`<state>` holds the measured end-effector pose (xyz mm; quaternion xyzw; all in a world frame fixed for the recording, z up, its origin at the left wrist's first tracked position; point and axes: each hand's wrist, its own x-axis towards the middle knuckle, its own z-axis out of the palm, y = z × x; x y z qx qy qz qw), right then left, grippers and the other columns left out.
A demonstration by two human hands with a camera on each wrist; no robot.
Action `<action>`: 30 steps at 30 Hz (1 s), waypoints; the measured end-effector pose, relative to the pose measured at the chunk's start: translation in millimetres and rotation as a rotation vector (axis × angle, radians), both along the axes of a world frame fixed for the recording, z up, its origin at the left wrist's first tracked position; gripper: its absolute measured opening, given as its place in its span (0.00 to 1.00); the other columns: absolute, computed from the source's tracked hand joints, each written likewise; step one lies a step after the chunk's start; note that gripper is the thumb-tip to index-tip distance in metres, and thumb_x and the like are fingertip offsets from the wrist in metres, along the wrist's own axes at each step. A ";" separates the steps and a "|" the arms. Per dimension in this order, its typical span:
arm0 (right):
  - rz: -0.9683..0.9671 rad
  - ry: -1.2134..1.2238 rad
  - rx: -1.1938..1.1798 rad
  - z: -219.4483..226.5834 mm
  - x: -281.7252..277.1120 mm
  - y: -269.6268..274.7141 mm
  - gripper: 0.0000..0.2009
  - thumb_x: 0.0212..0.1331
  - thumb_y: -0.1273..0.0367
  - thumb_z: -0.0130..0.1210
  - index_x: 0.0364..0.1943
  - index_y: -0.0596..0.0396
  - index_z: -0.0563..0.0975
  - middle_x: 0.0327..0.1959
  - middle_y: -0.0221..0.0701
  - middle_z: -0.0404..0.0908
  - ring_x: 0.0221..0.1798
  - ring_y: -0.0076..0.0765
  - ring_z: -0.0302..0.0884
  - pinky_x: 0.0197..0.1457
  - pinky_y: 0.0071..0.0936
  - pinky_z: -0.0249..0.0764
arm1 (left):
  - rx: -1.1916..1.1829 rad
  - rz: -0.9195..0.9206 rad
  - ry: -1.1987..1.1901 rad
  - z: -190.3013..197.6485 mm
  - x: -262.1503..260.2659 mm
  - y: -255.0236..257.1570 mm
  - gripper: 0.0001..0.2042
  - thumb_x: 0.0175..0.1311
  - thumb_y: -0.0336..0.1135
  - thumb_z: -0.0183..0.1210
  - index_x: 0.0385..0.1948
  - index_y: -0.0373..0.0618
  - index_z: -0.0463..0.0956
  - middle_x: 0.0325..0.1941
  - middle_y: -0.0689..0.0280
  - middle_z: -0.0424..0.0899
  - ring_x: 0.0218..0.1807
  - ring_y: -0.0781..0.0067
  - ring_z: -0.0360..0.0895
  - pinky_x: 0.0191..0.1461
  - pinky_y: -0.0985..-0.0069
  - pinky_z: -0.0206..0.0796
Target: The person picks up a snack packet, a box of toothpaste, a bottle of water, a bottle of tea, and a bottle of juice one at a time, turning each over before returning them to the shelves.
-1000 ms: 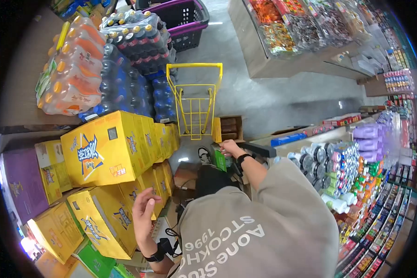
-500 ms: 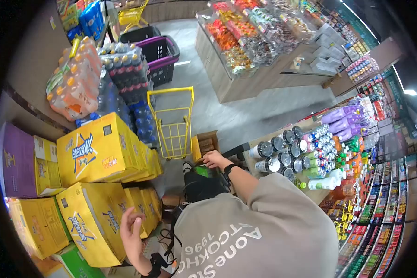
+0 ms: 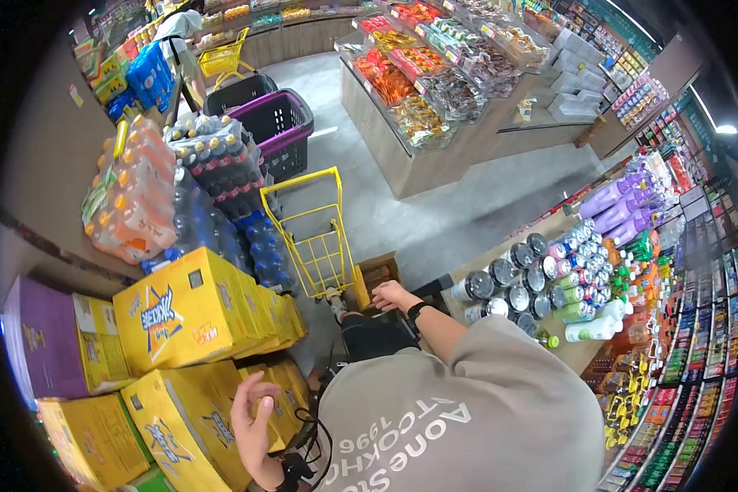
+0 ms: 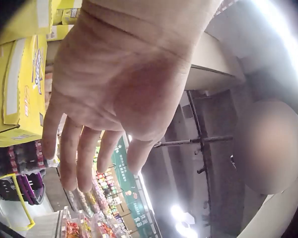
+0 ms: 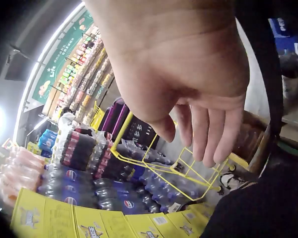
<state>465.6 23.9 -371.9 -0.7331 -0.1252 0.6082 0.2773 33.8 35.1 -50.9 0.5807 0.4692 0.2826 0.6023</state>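
Note:
My left hand (image 3: 252, 418) hangs in the air beside the stacked yellow cartons (image 3: 176, 307), fingers loosely bent and holding nothing. In the left wrist view its palm (image 4: 119, 84) shows, with the fingers spread apart. My right hand (image 3: 392, 297) is held out in front of my body, over the near side of an open cardboard box (image 3: 394, 266) on the floor. From the right wrist view, its relaxed fingers (image 5: 216, 134) are empty. Just ahead stands a yellow wire cart (image 3: 316, 254), its handle uppermost.
Shrink-wrapped bottle packs (image 3: 135, 197) and black-and-purple baskets (image 3: 279, 135) stand at the left. A candy counter (image 3: 435, 164) is across the aisle. To my right, a display table (image 3: 578, 357) bears cans and bottles. Another person (image 3: 179, 33) is at the far left.
The head view has tilted up and turned right, bringing more of the shop and another person into sight. Both hands stay empty and keep much the same pose.

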 end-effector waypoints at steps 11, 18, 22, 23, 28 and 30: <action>-0.263 0.156 -0.051 -83.1 48.9 94.1 0.10 0.67 0.66 0.56 0.45 0.58 0.78 0.38 0.39 0.84 0.32 0.36 0.83 0.32 0.36 0.80 | 0.014 -0.144 0.260 11.6 112.4 190.5 0.19 0.65 0.27 0.59 0.58 0.34 0.73 0.44 0.59 0.85 0.53 0.67 0.80 0.64 0.68 0.66; -0.197 0.194 -0.123 -91.7 65.2 148.1 0.15 0.69 0.64 0.55 0.51 0.61 0.76 0.46 0.44 0.84 0.41 0.46 0.86 0.39 0.37 0.84 | 0.334 -0.012 0.724 -13.4 101.7 260.6 0.16 0.66 0.28 0.61 0.54 0.37 0.76 0.50 0.55 0.83 0.54 0.52 0.78 0.63 0.64 0.66; -0.086 0.140 -0.158 -77.9 59.2 178.0 0.15 0.68 0.63 0.55 0.51 0.59 0.77 0.43 0.40 0.84 0.39 0.40 0.85 0.39 0.36 0.84 | 0.549 -0.224 0.849 -14.3 81.3 257.6 0.14 0.64 0.29 0.63 0.50 0.39 0.78 0.56 0.54 0.80 0.59 0.48 0.76 0.63 0.59 0.67; -0.036 0.104 -0.171 -70.3 56.5 186.5 0.14 0.68 0.63 0.55 0.51 0.57 0.77 0.43 0.37 0.85 0.39 0.37 0.85 0.42 0.36 0.84 | 0.508 -0.178 0.796 -15.9 76.7 253.4 0.14 0.62 0.29 0.63 0.50 0.39 0.78 0.56 0.55 0.81 0.60 0.50 0.76 0.63 0.59 0.67; 0.085 -0.040 -0.098 -57.6 51.7 223.4 0.11 0.68 0.62 0.55 0.46 0.53 0.79 0.40 0.31 0.84 0.36 0.29 0.84 0.37 0.32 0.83 | 0.535 -0.077 0.753 -34.6 45.6 250.2 0.14 0.62 0.30 0.63 0.49 0.40 0.78 0.61 0.55 0.78 0.63 0.49 0.73 0.67 0.57 0.62; 0.013 -0.077 -0.066 -41.2 48.4 231.8 0.11 0.67 0.63 0.56 0.46 0.53 0.80 0.38 0.29 0.84 0.33 0.28 0.82 0.33 0.32 0.82 | 0.610 -0.089 0.738 -42.7 31.6 266.0 0.14 0.63 0.30 0.63 0.49 0.40 0.78 0.64 0.55 0.76 0.66 0.49 0.71 0.71 0.55 0.59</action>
